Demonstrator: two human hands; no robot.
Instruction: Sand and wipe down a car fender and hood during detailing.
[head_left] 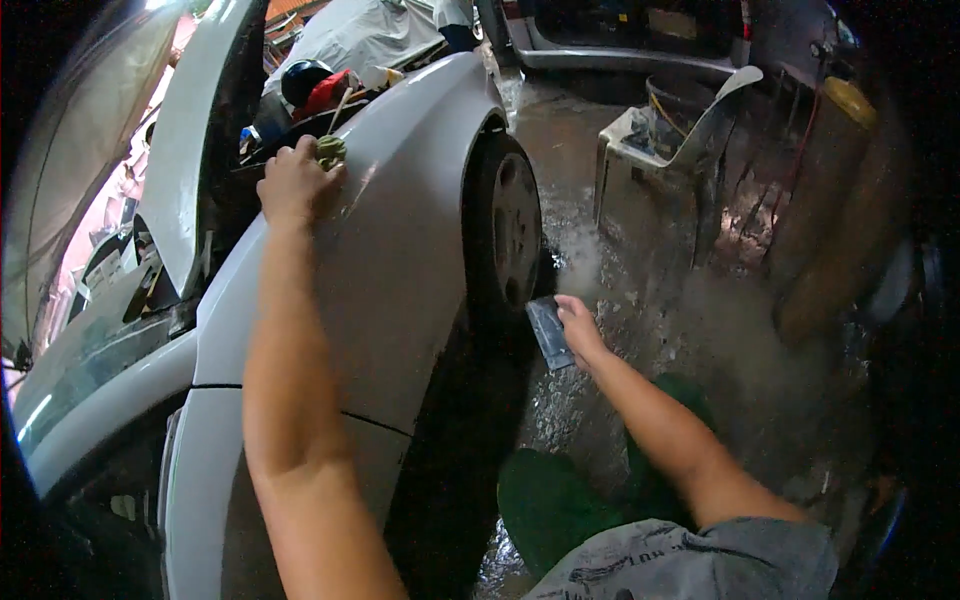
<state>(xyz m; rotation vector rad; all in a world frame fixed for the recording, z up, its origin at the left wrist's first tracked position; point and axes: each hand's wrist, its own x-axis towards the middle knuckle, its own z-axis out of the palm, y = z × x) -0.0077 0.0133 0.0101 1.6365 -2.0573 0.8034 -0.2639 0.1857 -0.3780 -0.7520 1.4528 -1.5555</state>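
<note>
My left hand [297,185] reaches forward to the top edge of the grey car fender [400,200], its fingers closed around a crumpled green cloth or sponge [331,151]. A wet streak runs on the paint just below it. Held low on the right, beside the front wheel [512,230], my right hand [580,327] grips a flat dark grey rectangular piece [550,334] that looks like sandpaper, perhaps around a block. This piece is apart from the car, over the wet floor.
The raised hood [190,140] stands at the left. Red, black and blue items [325,90] crowd the engine bay edge. A white plastic chair [665,150] carries a dark bucket [685,105] at the back right. Another vehicle [630,55] stands behind. The floor [650,300] is wet.
</note>
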